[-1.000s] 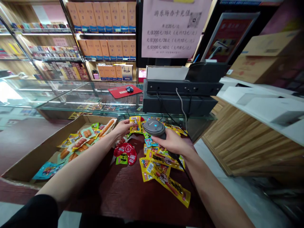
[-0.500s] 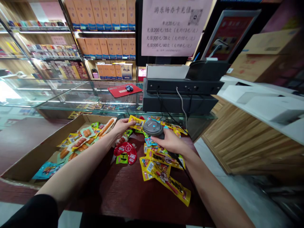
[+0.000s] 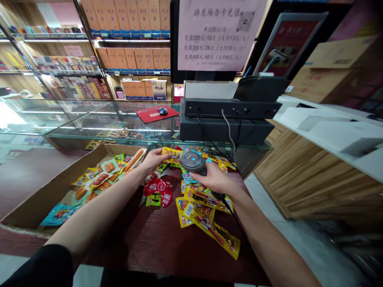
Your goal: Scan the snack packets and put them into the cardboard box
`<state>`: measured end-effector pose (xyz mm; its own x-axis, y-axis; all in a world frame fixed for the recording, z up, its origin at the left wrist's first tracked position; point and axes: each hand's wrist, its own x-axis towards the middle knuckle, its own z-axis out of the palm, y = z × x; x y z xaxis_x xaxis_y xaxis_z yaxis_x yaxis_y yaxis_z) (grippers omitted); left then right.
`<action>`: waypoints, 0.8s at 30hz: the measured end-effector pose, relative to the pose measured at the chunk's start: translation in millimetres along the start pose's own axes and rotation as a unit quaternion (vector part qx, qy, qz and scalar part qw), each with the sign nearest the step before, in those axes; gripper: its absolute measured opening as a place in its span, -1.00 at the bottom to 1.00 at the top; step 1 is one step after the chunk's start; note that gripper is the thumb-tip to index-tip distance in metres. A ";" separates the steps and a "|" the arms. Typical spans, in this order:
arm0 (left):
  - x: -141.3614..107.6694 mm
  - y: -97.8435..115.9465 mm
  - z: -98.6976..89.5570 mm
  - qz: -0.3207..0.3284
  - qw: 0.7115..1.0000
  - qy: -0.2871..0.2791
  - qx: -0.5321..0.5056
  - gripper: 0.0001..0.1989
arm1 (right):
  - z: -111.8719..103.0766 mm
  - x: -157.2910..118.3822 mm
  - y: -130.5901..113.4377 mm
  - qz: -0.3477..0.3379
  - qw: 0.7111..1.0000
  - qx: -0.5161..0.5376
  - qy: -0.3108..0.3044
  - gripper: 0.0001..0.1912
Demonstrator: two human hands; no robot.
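Observation:
My left hand [image 3: 153,159] pinches the near end of a yellow snack packet [image 3: 171,154] at the far side of the dark red table. Wrapped round the handle of a grey barcode scanner [image 3: 192,160] is my right hand [image 3: 214,178]; the scanner's head points toward that packet and hides its right end. Beneath the scanner lies a heap of yellow and blue snack packets [image 3: 189,178]. Long yellow sausage packets [image 3: 214,229] are spread nearer to me. A red round packet [image 3: 161,189] with a small green packet [image 3: 153,199] rests between my forearms.
An open cardboard box [image 3: 30,205] of packaged sausages stands at the left. Behind the table are a glass counter [image 3: 119,119], a red mouse pad [image 3: 149,115] and a black cash drawer [image 3: 227,129] with hanging cables. A wooden cabinet [image 3: 299,175] stands at the right.
The yellow packet in my left hand has tilted slightly and lies a little lower. My right hand and the scanner have hardly moved.

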<state>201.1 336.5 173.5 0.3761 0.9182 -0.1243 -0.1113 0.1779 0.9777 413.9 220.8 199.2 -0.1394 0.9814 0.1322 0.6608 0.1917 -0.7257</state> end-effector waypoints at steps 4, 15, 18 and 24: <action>-0.5 -0.1 0.1 0.004 1.000 0.003 0.003 -0.62 | -0.3 -0.7 -2.1 0.010 1.000 0.005 -0.006 -0.55; 5.2 8.3 -12.8 0.040 0.999 0.002 0.004 -0.61 | -8.8 -8.3 -21.9 0.007 1.000 -0.006 0.007 -0.56; -5.2 27.2 -30.5 0.047 0.998 0.033 0.007 -0.61 | -8.9 -9.7 -25.6 -0.001 1.000 -0.010 0.003 -0.59; -56.8 67.5 -104.7 0.074 0.988 0.123 0.054 -0.62 | -3.8 -10.3 -29.5 0.017 0.999 -0.024 -0.017 -0.67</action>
<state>75.9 333.4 228.9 0.1274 0.9918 -0.0028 -0.0441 0.0085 0.9990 398.6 205.1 221.8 -0.1411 0.9865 0.0835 0.6997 0.1590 -0.6965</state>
